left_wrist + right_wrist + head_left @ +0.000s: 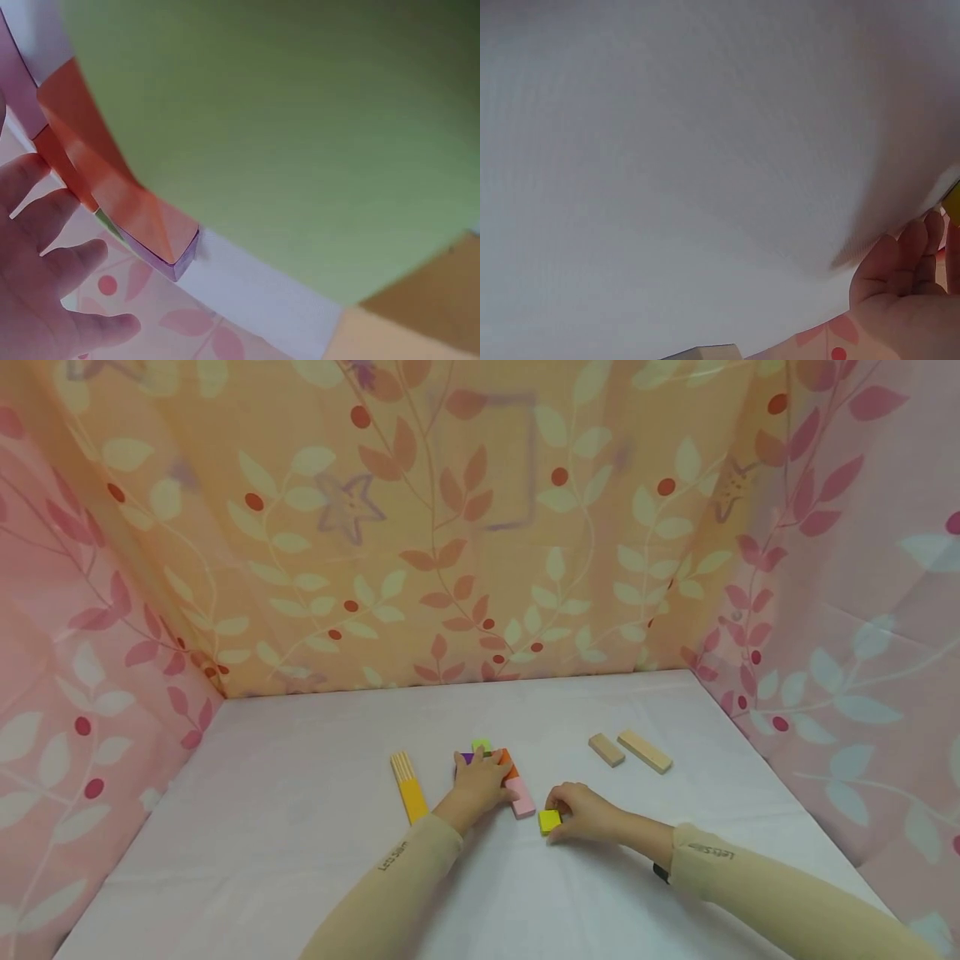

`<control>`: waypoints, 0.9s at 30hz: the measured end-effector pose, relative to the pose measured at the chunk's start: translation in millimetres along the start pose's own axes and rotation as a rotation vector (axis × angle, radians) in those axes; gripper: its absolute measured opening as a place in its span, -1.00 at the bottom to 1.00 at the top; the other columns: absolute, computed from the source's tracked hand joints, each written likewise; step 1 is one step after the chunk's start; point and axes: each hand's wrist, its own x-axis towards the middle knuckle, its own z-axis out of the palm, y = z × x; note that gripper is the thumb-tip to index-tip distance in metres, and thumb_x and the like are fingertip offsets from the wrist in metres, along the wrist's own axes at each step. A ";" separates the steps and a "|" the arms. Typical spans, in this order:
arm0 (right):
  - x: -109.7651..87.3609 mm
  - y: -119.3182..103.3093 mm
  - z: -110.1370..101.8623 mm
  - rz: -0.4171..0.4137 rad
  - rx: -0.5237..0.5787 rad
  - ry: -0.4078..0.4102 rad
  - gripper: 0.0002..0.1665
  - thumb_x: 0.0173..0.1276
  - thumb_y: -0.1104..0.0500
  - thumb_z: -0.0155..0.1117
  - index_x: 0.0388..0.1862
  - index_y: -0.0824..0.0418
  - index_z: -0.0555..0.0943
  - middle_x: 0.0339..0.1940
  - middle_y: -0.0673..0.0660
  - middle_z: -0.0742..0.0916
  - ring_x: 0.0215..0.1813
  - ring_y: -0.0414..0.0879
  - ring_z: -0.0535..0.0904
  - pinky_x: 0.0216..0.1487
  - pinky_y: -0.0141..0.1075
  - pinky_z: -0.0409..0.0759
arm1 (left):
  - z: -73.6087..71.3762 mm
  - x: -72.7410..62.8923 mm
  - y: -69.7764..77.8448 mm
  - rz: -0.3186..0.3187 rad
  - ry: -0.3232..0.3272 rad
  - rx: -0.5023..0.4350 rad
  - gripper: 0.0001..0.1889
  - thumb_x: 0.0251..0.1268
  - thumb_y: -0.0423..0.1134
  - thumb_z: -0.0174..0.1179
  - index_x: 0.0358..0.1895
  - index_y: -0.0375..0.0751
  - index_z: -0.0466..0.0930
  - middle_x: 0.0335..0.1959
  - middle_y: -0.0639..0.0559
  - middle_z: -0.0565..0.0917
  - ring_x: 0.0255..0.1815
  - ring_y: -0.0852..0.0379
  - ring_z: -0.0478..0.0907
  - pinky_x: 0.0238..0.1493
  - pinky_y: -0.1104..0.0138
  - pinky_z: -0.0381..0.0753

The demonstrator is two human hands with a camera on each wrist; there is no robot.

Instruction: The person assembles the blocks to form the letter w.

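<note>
In the head view, my left hand (477, 783) lies over a group of coloured blocks, its fingers spread. Around those fingers show a purple block (467, 757), a light green block (481, 745), an orange block (508, 763) and a pink block (522, 799), which meets the orange one end to end. The left wrist view has the fingertips (64, 202) against the orange block's side. A blurred green surface (285, 150) hides much of that view. Just right of the pink block, my right hand (587, 814) pinches a small yellow block (550, 822) between thumb and fingers.
Left of the blocks lies a yellow strip (412, 797) with several pale prongs at its far end. Two plain wooden blocks, a short one (606, 750) and a longer one (645, 752), rest farther back right. Floral cloth (450, 527) walls the white table (300, 760).
</note>
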 end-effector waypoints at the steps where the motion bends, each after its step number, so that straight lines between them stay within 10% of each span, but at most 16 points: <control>1: 0.4 0.5 0.1 -0.005 -0.009 -0.002 -0.58 0.03 0.13 0.59 -0.21 0.25 0.58 -0.31 -0.04 0.57 -0.23 -0.15 0.41 -0.14 -0.29 0.47 | 0.0 0.2 0.0 0.001 0.001 0.001 -0.32 0.22 0.26 0.15 0.38 0.09 0.42 0.45 0.08 0.31 0.50 -0.12 0.10 0.37 -0.26 0.03; 27: 1.7 -1.2 -3.3 0.048 0.026 0.000 -0.61 0.10 0.15 0.54 -0.13 0.24 0.60 -0.29 -0.02 0.59 -0.22 -0.12 0.43 -0.16 -0.29 0.50 | -5.1 -4.5 0.9 0.008 -0.008 -0.011 -0.33 0.23 0.24 0.17 0.38 0.06 0.42 0.45 0.06 0.31 0.50 -0.11 0.12 0.37 -0.25 0.05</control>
